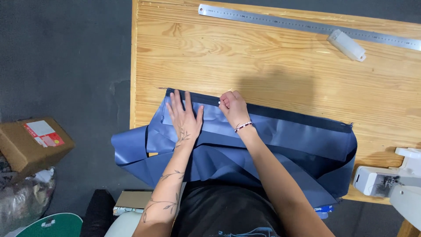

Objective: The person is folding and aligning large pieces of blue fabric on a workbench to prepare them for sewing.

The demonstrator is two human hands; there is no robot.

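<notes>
A folded piece of glossy blue fabric [285,140] lies on the wooden table [272,66], with a dark zipper [289,115] running along its far edge. My left hand [185,116] lies flat, fingers spread, on the fabric's left end just below the zipper. My right hand [233,107] is closed, pinching a small white slider on the zipper. A beaded bracelet circles my right wrist.
A long steel ruler [307,25] lies along the table's far side with a small white plastic cylinder [346,44] next to it. A white sewing machine [390,180] sits at the right edge. On the dark floor at left stands a cardboard box [30,142].
</notes>
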